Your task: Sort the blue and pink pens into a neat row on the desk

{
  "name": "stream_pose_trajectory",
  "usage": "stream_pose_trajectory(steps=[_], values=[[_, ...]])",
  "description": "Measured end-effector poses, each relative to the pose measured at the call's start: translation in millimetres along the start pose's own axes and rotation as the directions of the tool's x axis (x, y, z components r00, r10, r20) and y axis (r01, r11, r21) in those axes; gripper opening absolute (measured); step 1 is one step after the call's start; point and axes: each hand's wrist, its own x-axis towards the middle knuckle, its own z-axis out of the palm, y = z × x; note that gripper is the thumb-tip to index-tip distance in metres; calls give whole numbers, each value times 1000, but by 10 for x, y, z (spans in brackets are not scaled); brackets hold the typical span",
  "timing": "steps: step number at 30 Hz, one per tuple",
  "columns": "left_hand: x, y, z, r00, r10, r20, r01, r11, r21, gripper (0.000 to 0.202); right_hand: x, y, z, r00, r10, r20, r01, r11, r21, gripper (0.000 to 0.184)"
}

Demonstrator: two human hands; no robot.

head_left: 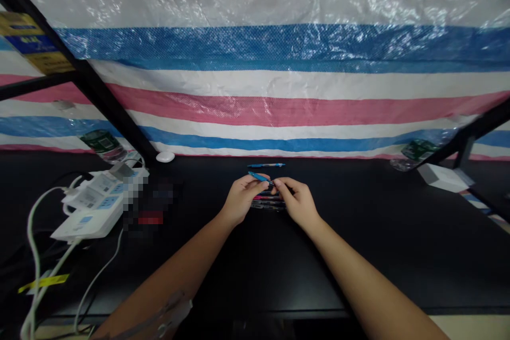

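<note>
My left hand [241, 199] and my right hand [297, 203] meet over the black table [378, 234]. A blue pen [260, 176] is held in my left hand's fingers, and its lower end reaches the pinched fingertips of my right hand. Just beyond my hands, another blue pen [265, 165] lies flat and crosswise. Under and between my hands lies a small row of pens [269, 203], including one with pink on it. My hands partly hide this row, so I cannot tell how many pens it holds.
White power strips [95, 207] with white cables [35, 244] lie at the left. A pixelated patch [145, 212] covers something beside them. A small white object [164, 156] sits at the back. A white box [442, 177] stands at the right, below a striped tarp [255, 64].
</note>
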Motion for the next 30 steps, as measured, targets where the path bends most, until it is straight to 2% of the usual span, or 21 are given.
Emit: stream_pose_trajectory(steps=[1,3,6,8,11,15,18,21,27,30], values=[[4,0,-5,1000,3,-3,-3,1000,10,23,-2,0,6,998,52,25,-53,998,39,36],[9,-1,-10,1000,18,-10,-18,1000,12,23,-1,1,19,993,104,50,-110,985,131,32],[9,-1,-8,1000,26,-5,-26,1000,-4,23,6,3,30,994,100,43,-107,969,223,31],[5,2,-5,1000,-1,12,1,1000,-14,24,8,2,25,991,111,68,-122,972,199,32],[1,13,-4,999,-26,34,26,1000,-15,23,5,-15,14,979,156,133,-177,971,163,50],[5,26,-11,1000,4,18,-4,1000,-9,22,0,-70,28,977,167,134,-199,940,278,37],[6,26,-16,1000,-1,22,1,1000,-14,21,-2,-90,46,981,165,106,-188,945,268,37],[10,20,-21,999,0,32,1,1000,-15,21,1,-71,48,964,206,168,-241,942,234,48],[23,15,-40,999,39,-17,-39,999,2,22,16,-53,33,984,170,50,-177,950,257,36],[22,22,-37,1000,17,-3,-17,1000,-4,22,17,-62,38,951,258,172,-299,910,288,43]])
